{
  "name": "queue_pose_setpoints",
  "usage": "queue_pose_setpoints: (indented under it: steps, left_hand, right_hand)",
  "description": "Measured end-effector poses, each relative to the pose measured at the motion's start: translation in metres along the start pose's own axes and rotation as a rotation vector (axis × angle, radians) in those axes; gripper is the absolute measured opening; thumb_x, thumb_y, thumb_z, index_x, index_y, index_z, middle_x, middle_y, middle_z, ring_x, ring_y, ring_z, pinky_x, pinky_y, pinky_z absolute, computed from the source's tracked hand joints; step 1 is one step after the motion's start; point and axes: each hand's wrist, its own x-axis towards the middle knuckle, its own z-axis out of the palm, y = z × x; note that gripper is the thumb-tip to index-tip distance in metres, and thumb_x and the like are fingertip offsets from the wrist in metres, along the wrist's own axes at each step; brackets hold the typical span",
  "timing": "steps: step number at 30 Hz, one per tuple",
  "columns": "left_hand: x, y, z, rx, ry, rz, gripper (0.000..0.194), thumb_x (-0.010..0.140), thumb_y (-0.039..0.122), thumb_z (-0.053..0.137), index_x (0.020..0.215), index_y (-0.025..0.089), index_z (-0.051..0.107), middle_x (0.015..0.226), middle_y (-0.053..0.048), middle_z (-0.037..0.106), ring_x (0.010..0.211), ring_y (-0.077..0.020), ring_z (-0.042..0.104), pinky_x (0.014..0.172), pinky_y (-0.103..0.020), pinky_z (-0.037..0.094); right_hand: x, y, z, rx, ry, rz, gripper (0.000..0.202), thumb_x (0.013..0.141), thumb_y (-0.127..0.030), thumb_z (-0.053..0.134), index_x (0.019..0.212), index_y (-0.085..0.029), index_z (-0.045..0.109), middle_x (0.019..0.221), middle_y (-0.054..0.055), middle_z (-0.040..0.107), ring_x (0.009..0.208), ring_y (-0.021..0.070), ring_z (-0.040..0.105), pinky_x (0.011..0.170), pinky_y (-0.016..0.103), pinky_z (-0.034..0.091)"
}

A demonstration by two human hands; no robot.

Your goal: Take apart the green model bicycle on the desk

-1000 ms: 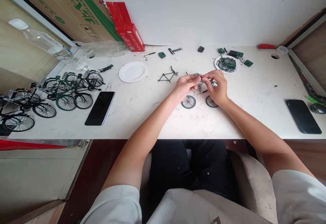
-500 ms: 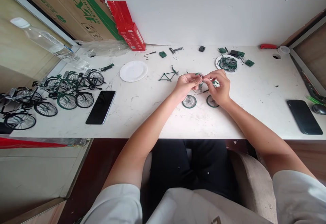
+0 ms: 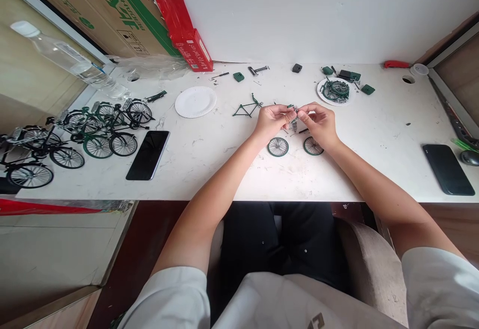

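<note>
My left hand (image 3: 272, 121) and my right hand (image 3: 321, 123) meet over the white table, fingertips pinched together. Between them is a small silver-and-green model bicycle part (image 3: 294, 108), mostly covered by the fingers; its exact kind cannot be made out. Below the hands two small spoked wheels with green rims lie flat, a left wheel (image 3: 278, 147) and a right wheel (image 3: 313, 145), the latter close under my right hand. Left of my left hand lies a green model bicycle frame (image 3: 245, 110). Small silver and dark pieces (image 3: 294, 126) show between the hands.
Assembled model bicycles (image 3: 98, 127) stand at the left, beside a phone (image 3: 148, 155). Farther back are a paper plate (image 3: 195, 102), a water bottle (image 3: 75, 62) and a red box (image 3: 194, 51). At the right are a plate of green parts (image 3: 336, 91) and another phone (image 3: 448, 169).
The view has tilted slightly. My right hand's fingers have shifted a little on the small part, and more of the right wheel shows. Both hands keep their pinch.
</note>
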Motion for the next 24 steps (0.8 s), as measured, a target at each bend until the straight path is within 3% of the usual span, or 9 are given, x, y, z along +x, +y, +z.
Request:
queue_pose_setpoints:
  steps: [8, 13, 24]
  left_hand:
    - [-0.002, 0.005, 0.003, 0.034, 0.031, -0.021, 0.038, 0.075, 0.031, 0.119, 0.085, 0.016, 0.086, 0.084, -0.002, 0.082, 0.053, -0.0060, 0.059, 0.056, -0.025, 0.050]
    - [-0.001, 0.003, 0.003, 0.016, 0.020, -0.017, 0.034, 0.076, 0.026, 0.118, 0.085, 0.015, 0.086, 0.081, -0.002, 0.081, 0.051, -0.0067, 0.060, 0.054, -0.025, 0.049]
    - [-0.003, 0.004, 0.002, 0.064, 0.025, -0.057, 0.025, 0.088, 0.030, 0.110, 0.092, 0.014, 0.091, 0.076, -0.001, 0.079, 0.054, -0.0067, 0.063, 0.054, -0.022, 0.047]
  right_hand:
    - [0.002, -0.005, 0.002, 0.183, -0.027, 0.164, 0.069, 0.074, -0.093, 0.103, 0.095, -0.028, 0.090, 0.103, 0.005, 0.089, 0.098, 0.0262, 0.080, 0.097, 0.046, 0.070]
    - [0.002, -0.007, 0.002, 0.204, -0.021, 0.217, 0.068, 0.072, -0.090, 0.105, 0.091, -0.027, 0.091, 0.093, 0.004, 0.086, 0.086, 0.0216, 0.076, 0.091, 0.041, 0.069]
    - [0.003, -0.012, -0.001, 0.180, -0.041, 0.252, 0.072, 0.070, -0.093, 0.105, 0.093, -0.026, 0.092, 0.100, 0.006, 0.090, 0.090, 0.0240, 0.079, 0.092, 0.041, 0.067]
